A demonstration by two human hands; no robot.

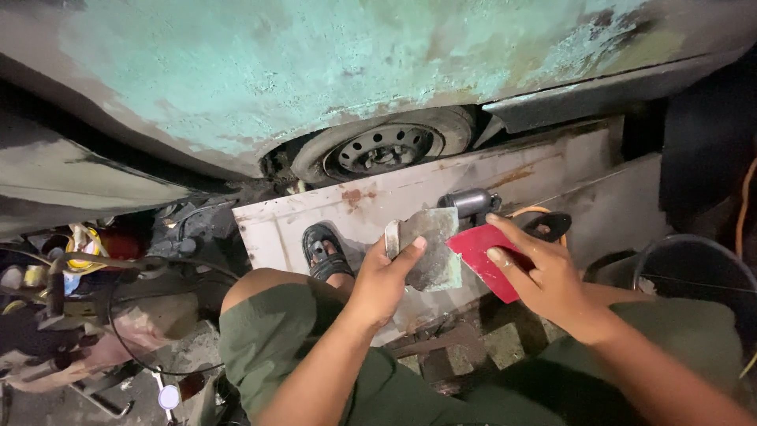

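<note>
- The left hand (384,278) holds a grey flat pad (431,246), smeared and worn, with the thumb across its front face and the fingers clamped behind it.
- The right hand (539,272) holds a red spreader card (485,256); its fingers are clamped on the card's upper edge, index finger stretched along it.
- The card's left corner touches the right edge of the pad, and both are held above the knees (268,315) in green trousers.
- Beyond the pad lies a pale, rust-stained metal panel (552,170), leaning along the ground.
- A sandalled foot (323,251) rests on the panel, just left of the pad.
- Right behind the pad sits a small grey power tool (471,202), possibly a grinder; its shape is partly hidden.
- Above the panel a car wheel (384,146) shows under a patchy green body (315,71).
- A black bucket (694,268) stands right of the panel.
</note>
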